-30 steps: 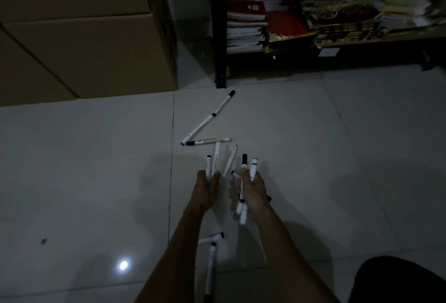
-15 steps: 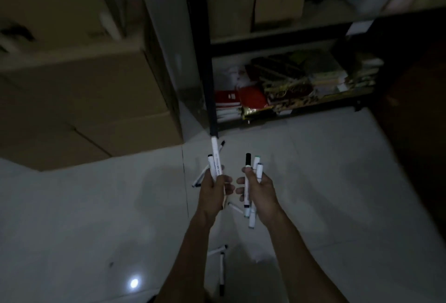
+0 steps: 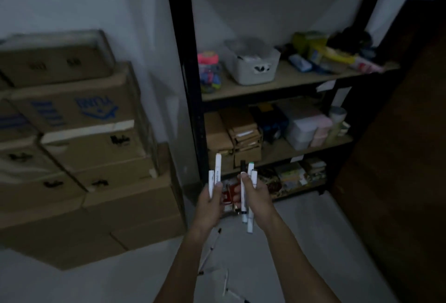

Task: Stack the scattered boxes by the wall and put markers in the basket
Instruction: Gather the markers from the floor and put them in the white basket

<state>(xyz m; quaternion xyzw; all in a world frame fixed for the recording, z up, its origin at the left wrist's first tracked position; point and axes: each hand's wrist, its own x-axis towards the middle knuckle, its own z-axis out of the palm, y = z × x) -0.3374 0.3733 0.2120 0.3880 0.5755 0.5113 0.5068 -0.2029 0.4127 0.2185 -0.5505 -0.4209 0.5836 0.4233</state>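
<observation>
My left hand (image 3: 209,202) grips two white markers (image 3: 215,174) upright. Close beside it, my right hand (image 3: 255,194) holds a bundle of three markers (image 3: 246,191), one with a black cap and one with a green cap. Both hands are raised in front of the black shelf unit. Several more markers (image 3: 212,252) lie on the pale floor below my forearms. A white basket (image 3: 253,71) sits on the upper shelf, above and beyond my hands. Cardboard boxes (image 3: 79,138) are stacked against the wall at the left.
The black metal shelf unit (image 3: 190,100) holds a jar with a pink lid (image 3: 209,72), small brown boxes, pale containers and books on lower shelves. A dark wooden panel (image 3: 410,157) stands at the right. The room is dim.
The view has tilted up from the floor to the shelves. Both hands rose with their markers, from just above the floor to the height of the lower shelves.
</observation>
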